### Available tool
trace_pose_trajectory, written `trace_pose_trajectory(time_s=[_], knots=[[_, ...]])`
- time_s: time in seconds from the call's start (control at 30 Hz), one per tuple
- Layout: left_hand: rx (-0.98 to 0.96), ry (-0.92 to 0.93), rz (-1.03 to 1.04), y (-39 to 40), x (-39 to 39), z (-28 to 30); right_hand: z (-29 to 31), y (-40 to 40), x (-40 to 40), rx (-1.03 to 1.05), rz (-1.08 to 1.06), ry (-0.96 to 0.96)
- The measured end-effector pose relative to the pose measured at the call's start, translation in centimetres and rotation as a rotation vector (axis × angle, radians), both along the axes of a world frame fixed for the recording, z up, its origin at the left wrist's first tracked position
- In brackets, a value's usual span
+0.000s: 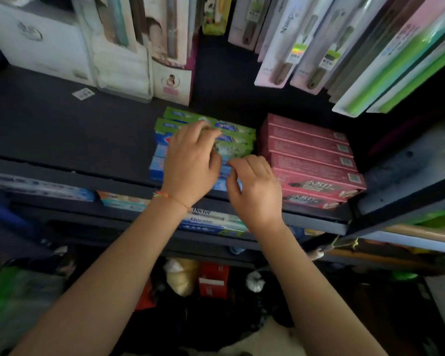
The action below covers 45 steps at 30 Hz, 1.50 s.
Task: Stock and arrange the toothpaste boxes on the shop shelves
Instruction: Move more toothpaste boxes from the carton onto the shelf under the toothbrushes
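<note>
Nearest me, down in the dark below the shelves, I see soft lumpy bags (181, 276) and a red carton (213, 280), all too dim to read. Two bare forearms rise from the bottom edge; a thin orange thread bracelet (171, 199) circles the left wrist. On the lower shelf's front edge lie flat white-and-blue cardboard boxes (211, 222), partly hidden behind the arms.

Up on the dark matte shelf (62, 134), near its front edge, my left hand (190, 163) lies over the stack of green and blue toothpaste boxes (231, 140), fingers curled down onto the top green box; how firmly they grip I cannot tell. My right hand (254, 186) sits just beside it, thumb and forefinger bent close together at the stack's near right corner, over a blue box; the hand covers the contact, so I can't say whether it pinches anything.

Just right of that stack, the pink toothpaste boxes (311, 160) lie in neat glossy rows, long and rectangular, reaching the front edge.

Along the back edge stand clear blister packs of toothbrushes (288, 52), cut off at the top, and a white box (41, 39), blurred.
</note>
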<state>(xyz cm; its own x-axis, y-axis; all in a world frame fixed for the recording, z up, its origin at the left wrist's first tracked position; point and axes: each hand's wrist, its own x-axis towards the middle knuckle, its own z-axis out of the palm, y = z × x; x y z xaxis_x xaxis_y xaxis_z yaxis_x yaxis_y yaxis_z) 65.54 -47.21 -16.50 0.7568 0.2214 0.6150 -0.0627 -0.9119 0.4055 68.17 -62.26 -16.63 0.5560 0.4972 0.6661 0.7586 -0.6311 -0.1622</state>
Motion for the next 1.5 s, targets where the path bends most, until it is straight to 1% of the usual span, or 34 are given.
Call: trace_pose_trajectory(time_s=[0.03, 0.07, 0.17, 0.23, 0.3, 0.37, 0.47, 0.57, 0.67, 0.73, 0.8, 0.87, 0.97, 1.07, 1.2, 1.27, 1.4, 1.5], knots=[[-0.063, -0.062, -0.002, -1.4, -1.0, 0.1, -0.5, -1.2, -1.2, 0.041, 0.031, 0.060], [-0.107, -0.083, -0.021, -3.0, -1.9, 0.2, -1.1, -2.6, -2.3, 0.078, 0.042, 0.121], [-0.161, -0.006, -0.123, -8.6, -4.3, -0.8, -4.0, -8.4, -4.3, 0.132, 0.010, 0.304], [-0.162, 0.105, -0.178, -12.9, -5.1, -2.2, -5.8, -13.2, -5.0, 0.109, -0.030, 0.412], [-0.134, 0.237, -0.218, -17.5, -5.2, -3.8, -7.2, -18.4, -5.5, 0.084, -0.072, 0.478], [-0.077, 0.357, -0.267, -22.9, -5.1, -5.0, -7.7, -24.4, -6.1, 0.098, -0.116, 0.505], [0.006, 0.449, -0.320, -32.6, -5.4, -5.9, -8.0, -34.6, -7.1, 0.147, -0.170, 0.515], [0.010, 0.585, -0.359, -43.0, -6.0, -6.9, -7.9, -46.0, -8.2, 0.114, -0.242, 0.564], [0.138, 0.845, -0.508, -53.1, -5.7, -7.3, -7.8, -56.8, -10.1, 0.013, -0.362, 0.647], [0.189, 0.931, -0.630, -59.2, -5.1, -6.7, -7.2, -63.0, -11.1, 0.063, -0.441, 0.649], [0.170, 0.881, -0.698, -64.5, -4.2, -5.8, -6.7, -67.8, -11.5, 0.179, -0.535, 0.628], [0.158, 0.791, -0.732, -68.9, -3.5, -5.3, -6.5, -71.2, -11.4, 0.229, -0.609, 0.619], [0.167, 0.778, -0.789, -73.4, -2.3, -5.9, -7.0, -74.6, -10.6, 0.274, -0.628, 0.631], [0.152, 0.729, -0.816, -76.2, -0.5, -7.5, -8.0, -77.5, -9.2, 0.275, -0.605, 0.687], [0.124, 0.540, -0.772, -79.4, 3.5, -10.1, -9.3, -81.8, -5.5, 0.233, -0.602, 0.720], [0.098, 0.477, -0.729, -81.4, 6.2, -11.4, -9.6, -83.7, -3.0, 0.207, -0.613, 0.732], [0.110, 0.485, -0.682, -86.4, 11.5, -12.0, -9.3, -87.3, 1.4, 0.193, -0.649, 0.733], [0.226, 0.569, -0.652, -89.6, 14.1, -12.1, -9.3, -90.0, 4.1, 0.118, -0.678, 0.769]])
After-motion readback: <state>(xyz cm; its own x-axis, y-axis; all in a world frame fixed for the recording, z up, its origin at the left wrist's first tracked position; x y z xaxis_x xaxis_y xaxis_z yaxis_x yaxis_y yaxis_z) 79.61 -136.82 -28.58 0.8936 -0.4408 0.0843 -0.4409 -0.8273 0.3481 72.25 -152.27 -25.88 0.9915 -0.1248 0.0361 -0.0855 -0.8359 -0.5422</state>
